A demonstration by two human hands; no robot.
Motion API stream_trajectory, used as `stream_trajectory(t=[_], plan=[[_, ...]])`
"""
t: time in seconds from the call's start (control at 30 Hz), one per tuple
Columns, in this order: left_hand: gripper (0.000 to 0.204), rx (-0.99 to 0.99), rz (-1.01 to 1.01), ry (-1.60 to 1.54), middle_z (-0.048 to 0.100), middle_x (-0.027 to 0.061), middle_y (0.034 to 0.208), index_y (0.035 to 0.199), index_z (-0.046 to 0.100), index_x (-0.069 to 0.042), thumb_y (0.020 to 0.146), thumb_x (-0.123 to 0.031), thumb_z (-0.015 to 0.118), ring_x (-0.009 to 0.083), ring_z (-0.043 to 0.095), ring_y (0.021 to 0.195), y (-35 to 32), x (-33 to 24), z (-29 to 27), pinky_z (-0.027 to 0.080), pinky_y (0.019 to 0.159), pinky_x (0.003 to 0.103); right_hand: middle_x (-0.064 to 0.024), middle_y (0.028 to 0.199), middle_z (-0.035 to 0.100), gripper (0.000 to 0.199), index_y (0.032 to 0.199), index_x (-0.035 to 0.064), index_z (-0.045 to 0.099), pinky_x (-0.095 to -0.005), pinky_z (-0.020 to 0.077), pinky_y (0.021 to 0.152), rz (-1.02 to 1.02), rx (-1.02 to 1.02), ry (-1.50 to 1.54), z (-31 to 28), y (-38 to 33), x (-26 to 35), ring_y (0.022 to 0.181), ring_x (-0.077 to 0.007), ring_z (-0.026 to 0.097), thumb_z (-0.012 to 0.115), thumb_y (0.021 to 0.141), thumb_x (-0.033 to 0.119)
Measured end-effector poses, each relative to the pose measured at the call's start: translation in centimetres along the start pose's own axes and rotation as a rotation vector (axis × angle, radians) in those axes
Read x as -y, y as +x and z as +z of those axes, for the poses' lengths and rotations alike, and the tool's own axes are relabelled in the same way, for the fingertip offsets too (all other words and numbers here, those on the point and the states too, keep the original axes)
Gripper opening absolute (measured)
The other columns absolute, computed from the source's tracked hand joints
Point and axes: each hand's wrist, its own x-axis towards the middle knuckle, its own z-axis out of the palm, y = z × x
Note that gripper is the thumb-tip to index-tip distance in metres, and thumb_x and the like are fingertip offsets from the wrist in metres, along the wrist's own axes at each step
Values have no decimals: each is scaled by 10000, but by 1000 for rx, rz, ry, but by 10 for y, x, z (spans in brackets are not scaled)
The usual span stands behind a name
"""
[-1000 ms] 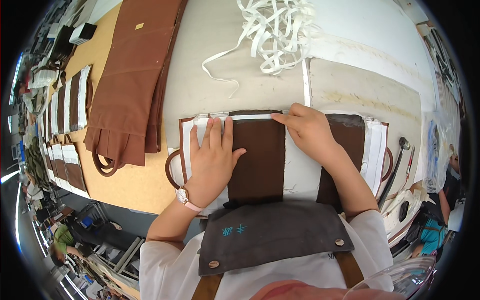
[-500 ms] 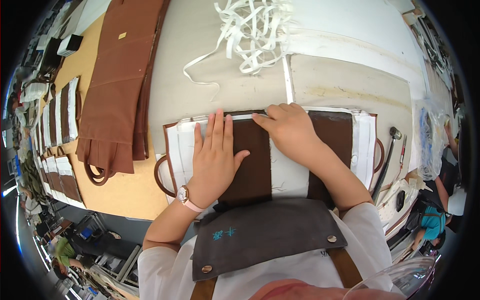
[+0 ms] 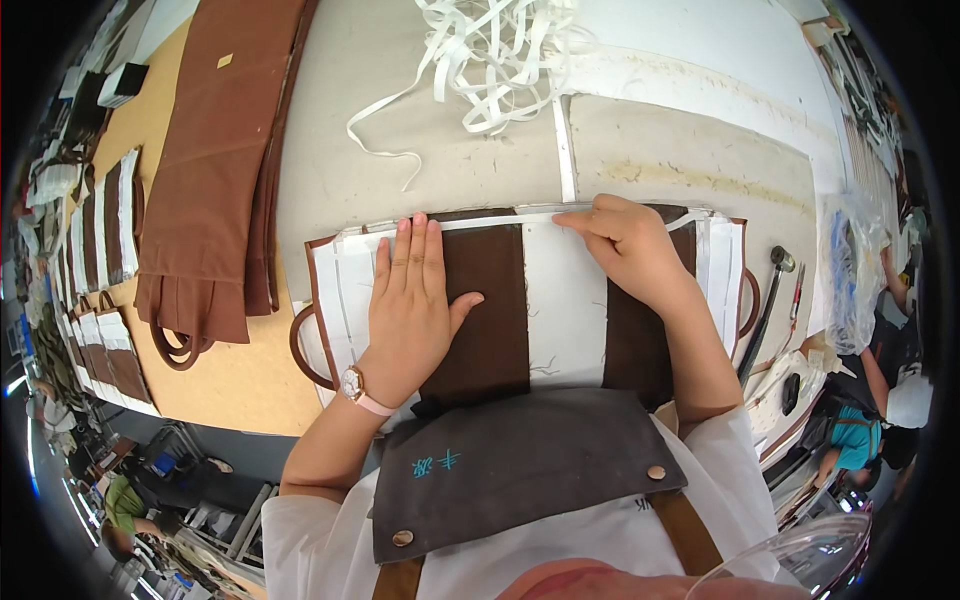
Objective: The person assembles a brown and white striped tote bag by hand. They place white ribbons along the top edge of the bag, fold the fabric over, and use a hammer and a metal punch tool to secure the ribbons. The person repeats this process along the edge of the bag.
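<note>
- Left hand (image 3: 410, 295): its grip is released, the fingers flat and pointing away from the person, covering part of the white strip (image 3: 490, 222).
- Right hand (image 3: 635, 255): fingers curled, forefinger tip on the strip; I cannot tell whether the grip pinches it, as the back of the hand hides the thumb.
- The strip lies along the far edge of the brown-and-white striped panel (image 3: 485, 310), its long axis running left to right; the right hand hides a stretch.
- The panel lies on the worktop (image 3: 315, 170) before the person, longer from left to right, its stripes pointing away from the body; the dark apron flap (image 3: 530, 470) covers its near edge.
- Tangled white tape (image 3: 490, 60): beyond, cut off at the top.
</note>
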Motion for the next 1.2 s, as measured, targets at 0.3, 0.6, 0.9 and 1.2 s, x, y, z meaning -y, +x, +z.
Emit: stream_trajectory(t=[0.3, 0.6, 0.9, 1.2], plan=[[760, 7, -7, 37, 354, 262, 1522, 1475, 339, 50, 922, -375, 639, 384, 324, 1435, 2, 1, 1, 246, 1177, 494, -90, 782, 592, 246, 1001, 105, 742, -387, 480, 646, 29, 34, 7, 0, 2, -4, 725, -296, 601, 592, 838, -2], [735, 27, -28, 114, 364, 252, 1518, 1452, 388, 46, 898, -352, 662, 372, 322, 1436, 16, -22, -16, 228, 1173, 531, -92, 753, 555, 290, 1030, 104, 740, -366, 457, 623, -18, -3, -5, 8, 2, -11, 690, -272, 574, 602, 816, -35], [777, -29, 175, -137, 363, 195, 1536, 1463, 378, 24, 874, -390, 672, 341, 318, 1442, 36, -42, 21, 207, 1181, 526, -124, 780, 631, 146, 929, 30, 677, -358, 455, 619, 393, 6, 19, -42, -24, 5, 668, -259, 585, 673, 882, 168], [775, 12, 174, -126, 332, 203, 1554, 1492, 350, -3, 899, -410, 638, 351, 303, 1448, 38, -44, 19, 187, 1184, 525, -176, 725, 590, 280, 764, -27, 578, -413, 439, 650, 492, -32, -45, -37, -20, -31, 680, -337, 542, 657, 899, 205]])
